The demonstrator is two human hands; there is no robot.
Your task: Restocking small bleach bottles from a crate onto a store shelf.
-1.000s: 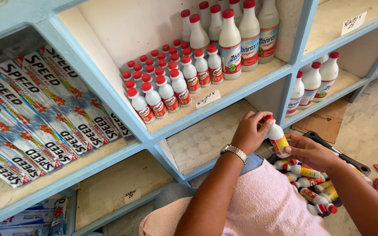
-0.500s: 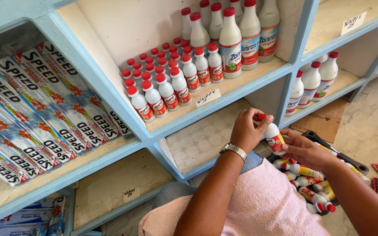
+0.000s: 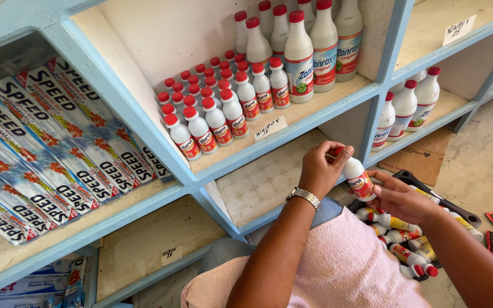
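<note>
A small white bottle (image 3: pixel 359 178) with a red cap and a red label is held between both hands in front of the lower shelf. My left hand (image 3: pixel 318 170), with a metal watch on its wrist, closes its fingers over the cap end. My right hand (image 3: pixel 403 199) cups the bottle's body from below and from the right. Just beneath my right hand, a black tray (image 3: pixel 464 217) holds several similar small bottles lying on their sides.
Light blue shelves (image 3: pixel 292 134) carry rows of small red-capped bottles (image 3: pixel 212 122) and larger white bottles (image 3: pixel 300 57) behind them. More bottles (image 3: pixel 406 108) stand in the right compartment. Long blue, white and red packets (image 3: pixel 58 148) fill the left shelf. A pink cloth (image 3: pixel 343 268) covers my lap.
The bottle and both hands have drifted slightly to the left. My left fingers have shifted around the cap. Nothing else has moved.
</note>
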